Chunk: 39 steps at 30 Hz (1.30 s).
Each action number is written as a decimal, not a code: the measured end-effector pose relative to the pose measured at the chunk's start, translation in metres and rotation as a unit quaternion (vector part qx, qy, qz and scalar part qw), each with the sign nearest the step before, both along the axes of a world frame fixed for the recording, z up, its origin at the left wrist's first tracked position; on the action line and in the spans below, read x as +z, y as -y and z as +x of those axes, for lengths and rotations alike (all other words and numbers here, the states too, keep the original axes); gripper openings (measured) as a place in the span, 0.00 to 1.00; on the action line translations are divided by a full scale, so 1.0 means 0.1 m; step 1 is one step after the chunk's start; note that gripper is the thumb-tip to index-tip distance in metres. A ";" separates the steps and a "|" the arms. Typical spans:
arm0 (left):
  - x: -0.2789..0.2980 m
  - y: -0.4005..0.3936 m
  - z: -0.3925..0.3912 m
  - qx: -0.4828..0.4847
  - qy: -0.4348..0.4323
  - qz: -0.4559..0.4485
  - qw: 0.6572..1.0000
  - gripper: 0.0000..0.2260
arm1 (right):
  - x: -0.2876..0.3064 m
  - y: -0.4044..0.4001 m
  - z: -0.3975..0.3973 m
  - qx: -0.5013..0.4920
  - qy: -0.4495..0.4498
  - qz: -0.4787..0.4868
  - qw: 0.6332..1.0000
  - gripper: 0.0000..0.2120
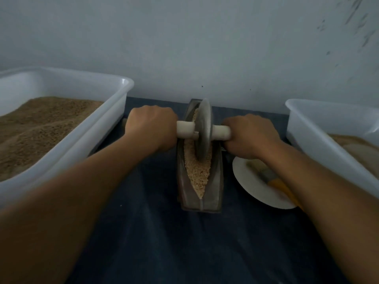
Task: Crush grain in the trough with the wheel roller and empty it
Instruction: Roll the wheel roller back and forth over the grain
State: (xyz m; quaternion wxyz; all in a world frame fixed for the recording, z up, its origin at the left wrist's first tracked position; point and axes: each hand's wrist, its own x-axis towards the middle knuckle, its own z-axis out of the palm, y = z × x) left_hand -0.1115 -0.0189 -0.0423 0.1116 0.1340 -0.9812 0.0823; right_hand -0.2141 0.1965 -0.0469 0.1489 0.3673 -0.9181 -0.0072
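Head view: both hands [150, 130] [251, 136] grip wheel roller [203, 128] in grain-filled trough [215, 181].

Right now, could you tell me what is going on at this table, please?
A person is crushing grain in a narrow metal trough with a wheel roller. The left hand and the right hand each grip one end of the roller's axle, and the disc stands in the grain toward the trough's far end. White tubs flank the trough, the left tub holding brown meal. A brush lies on a white plate under the right forearm.
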 end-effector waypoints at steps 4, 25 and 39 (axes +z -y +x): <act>-0.07 -0.11 0.21 -0.003 -0.060 -0.032 0.998 0.09 | -0.13 -0.09 0.21 -0.009 -0.072 -0.060 0.996 0.09; -0.26 -0.17 0.49 -0.100 -0.276 -0.089 0.952 0.08 | -0.39 -0.27 0.61 0.028 -0.151 -0.202 0.967 0.07; 0.03 0.04 -0.13 -0.009 -0.001 -0.028 1.000 0.12 | -0.26 0.00 0.03 -0.012 -0.103 -0.130 0.986 0.12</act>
